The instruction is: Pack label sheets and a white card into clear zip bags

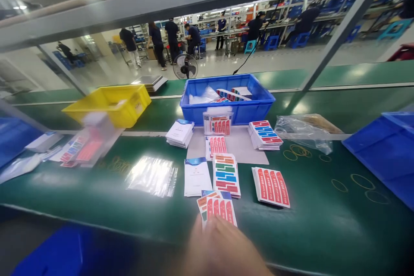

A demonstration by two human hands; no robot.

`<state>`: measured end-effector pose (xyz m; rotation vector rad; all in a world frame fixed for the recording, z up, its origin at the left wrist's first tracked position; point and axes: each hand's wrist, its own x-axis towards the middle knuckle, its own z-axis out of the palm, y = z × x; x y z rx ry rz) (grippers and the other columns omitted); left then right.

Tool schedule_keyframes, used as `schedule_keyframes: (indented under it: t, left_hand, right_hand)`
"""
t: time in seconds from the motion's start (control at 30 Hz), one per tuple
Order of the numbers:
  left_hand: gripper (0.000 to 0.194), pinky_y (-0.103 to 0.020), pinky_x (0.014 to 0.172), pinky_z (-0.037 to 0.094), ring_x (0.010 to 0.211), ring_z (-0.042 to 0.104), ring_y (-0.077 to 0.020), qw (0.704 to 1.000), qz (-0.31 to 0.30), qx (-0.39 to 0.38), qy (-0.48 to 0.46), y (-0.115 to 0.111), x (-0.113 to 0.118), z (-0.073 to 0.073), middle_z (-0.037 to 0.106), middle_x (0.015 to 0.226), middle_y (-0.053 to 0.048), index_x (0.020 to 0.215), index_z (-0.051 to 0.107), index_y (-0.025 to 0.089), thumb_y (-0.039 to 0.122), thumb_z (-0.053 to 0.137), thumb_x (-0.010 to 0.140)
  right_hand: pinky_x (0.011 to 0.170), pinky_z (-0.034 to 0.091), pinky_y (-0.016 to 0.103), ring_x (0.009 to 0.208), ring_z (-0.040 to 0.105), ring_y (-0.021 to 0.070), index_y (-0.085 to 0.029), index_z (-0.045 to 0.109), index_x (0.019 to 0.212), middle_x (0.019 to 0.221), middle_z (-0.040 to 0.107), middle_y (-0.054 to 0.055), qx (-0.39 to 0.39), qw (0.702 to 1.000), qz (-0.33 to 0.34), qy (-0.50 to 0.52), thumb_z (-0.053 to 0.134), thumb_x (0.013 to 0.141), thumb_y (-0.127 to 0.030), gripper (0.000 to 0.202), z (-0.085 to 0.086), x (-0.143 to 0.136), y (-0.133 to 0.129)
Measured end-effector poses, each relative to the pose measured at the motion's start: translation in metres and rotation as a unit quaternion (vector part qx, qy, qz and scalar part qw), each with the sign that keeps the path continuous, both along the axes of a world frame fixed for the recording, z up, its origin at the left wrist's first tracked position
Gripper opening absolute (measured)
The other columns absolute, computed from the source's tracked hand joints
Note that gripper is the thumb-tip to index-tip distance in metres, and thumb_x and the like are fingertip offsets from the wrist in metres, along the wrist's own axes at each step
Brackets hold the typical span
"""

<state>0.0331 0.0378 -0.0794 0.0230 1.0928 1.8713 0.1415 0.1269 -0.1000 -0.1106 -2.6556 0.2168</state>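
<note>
blue bin (241, 110) beyond sticker sheets (226, 174), hand (223, 250) near.

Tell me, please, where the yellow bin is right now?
In the head view the yellow bin sits at the left rear of the green table, left of the blue bin.

Head view, forward-down over workbench (97, 207)

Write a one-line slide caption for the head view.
A hand holds a small stack of sticker sheets over a green bench strewn with label stacks.
</note>
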Motion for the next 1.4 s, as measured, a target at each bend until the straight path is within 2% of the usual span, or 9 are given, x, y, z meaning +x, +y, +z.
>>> schedule_keyframes:
  t: [0.2, 0.3, 0.5, 0.6, 0.73, 0.8, 0.93, 1.17, 1.4]
  left_hand:
    - [0.05, -0.028, 0.092, 0.042, 0.108, 0.054, -0.0244, 0.949, -0.141, -0.035, 0.28, -0.026, -0.028, 0.052, 0.053, 0.125, -0.014, 0.13, 0.051, 0.012, 0.04, 0.054, 0.088]
    - [0.04, -0.022, 0.088, 0.038, 0.098, 0.057, -0.0199, 0.83, -0.209, -0.125, 0.502, -0.034, -0.045, 0.079, 0.06, 0.111, -0.011, 0.122, 0.06, 0.015, 0.035, 0.038, 0.095]
    - [0.033, -0.041, 0.079, 0.042, 0.092, 0.054, -0.0269, 0.496, -0.368, -0.28, 0.735, -0.018, -0.061, 0.085, 0.06, 0.097, -0.008, 0.11, 0.059, 0.016, 0.014, 0.033, 0.091]
    - [0.028, -0.043, 0.079, 0.044, 0.093, 0.051, -0.0252, 0.42, -0.371, -0.32, 0.764, -0.008, -0.06, 0.077, 0.057, 0.098, -0.005, 0.102, 0.055, 0.017, 0.015, 0.029, 0.092]
    - [0.026, -0.044, 0.077, 0.043, 0.09, 0.051, -0.025, 0.423, -0.364, -0.302, 0.773, -0.007, -0.06, 0.068, 0.056, 0.094, -0.005, 0.1, 0.055, 0.017, 0.016, 0.031, 0.092]
    - [0.015, -0.041, 0.075, 0.043, 0.088, 0.051, -0.0231, 0.488, -0.312, -0.253, 0.775, -0.012, -0.068, 0.065, 0.057, 0.092, -0.003, 0.095, 0.057, 0.017, 0.026, 0.044, 0.091]
    - [0.029, -0.03, 0.078, 0.041, 0.089, 0.052, -0.0158, 0.615, -0.027, -0.231, 0.754, -0.03, -0.101, 0.051, 0.059, 0.095, 0.0, 0.099, 0.056, 0.018, 0.044, 0.057, 0.085]
    - [0.023, -0.034, 0.068, 0.041, 0.091, 0.056, -0.0232, 0.507, -0.123, -0.512, 0.682, -0.017, -0.135, 0.016, 0.055, 0.098, -0.005, 0.098, 0.055, 0.016, 0.034, 0.043, 0.092]
    - [0.024, -0.039, 0.073, 0.04, 0.088, 0.058, -0.0301, 0.565, -0.15, -0.512, 0.63, 0.0, -0.147, 0.018, 0.058, 0.092, -0.013, 0.089, 0.059, 0.007, 0.01, 0.035, 0.088]
  right_hand:
    - [0.105, 0.04, 0.031, 0.127, 0.04, 0.0161, -0.02, 0.04, 0.132, 0.133, 0.046, 0.005, -0.058, 0.989, -0.015, 0.134, 0.056, 0.085, -0.02, 0.049, 0.058, 0.005, 0.02]
    - [0.105, 0.039, 0.03, 0.13, 0.036, 0.0144, -0.024, 0.033, 0.138, 0.14, 0.038, 0.004, -0.123, 0.984, -0.074, 0.104, 0.055, 0.087, -0.033, 0.056, 0.067, 0.004, 0.028]
    - [0.114, 0.027, 0.03, 0.133, 0.031, 0.0087, -0.039, 0.023, 0.139, 0.142, 0.034, -0.006, -0.421, 0.903, -0.089, -0.017, 0.053, 0.089, -0.041, 0.058, 0.016, -0.014, 0.029]
    - [0.114, 0.025, 0.027, 0.13, 0.034, 0.0075, -0.034, 0.022, 0.139, 0.139, 0.039, -0.004, -0.508, 0.858, -0.072, -0.006, 0.053, 0.089, -0.04, 0.059, 0.002, -0.025, 0.025]
    - [0.101, 0.037, 0.025, 0.109, 0.051, 0.011, -0.022, 0.046, 0.124, 0.117, 0.055, 0.002, -0.545, 0.835, -0.067, 0.018, 0.054, 0.088, -0.041, 0.041, 0.002, -0.036, 0.02]
    - [0.092, 0.041, 0.024, 0.098, 0.055, 0.0127, -0.018, 0.059, 0.102, 0.102, 0.059, 0.004, -0.544, 0.837, -0.049, 0.012, 0.052, 0.089, -0.041, 0.027, 0.004, -0.037, 0.021]
    - [0.088, 0.043, 0.019, 0.097, 0.057, 0.0127, -0.017, 0.063, 0.092, 0.101, 0.06, 0.005, -0.543, 0.838, -0.051, 0.023, 0.052, 0.09, -0.04, 0.026, 0.006, -0.025, 0.03]
    - [0.099, 0.041, 0.019, 0.111, 0.054, 0.0148, -0.016, 0.061, 0.113, 0.119, 0.057, 0.007, -0.544, 0.834, -0.095, -0.011, 0.054, 0.086, -0.048, 0.043, -0.004, -0.016, 0.042]
    - [0.092, 0.047, 0.024, 0.107, 0.055, 0.021, -0.006, 0.051, 0.114, 0.117, 0.053, 0.018, -0.603, 0.788, -0.122, 0.02, 0.053, 0.083, -0.058, 0.06, -0.002, -0.022, 0.032]
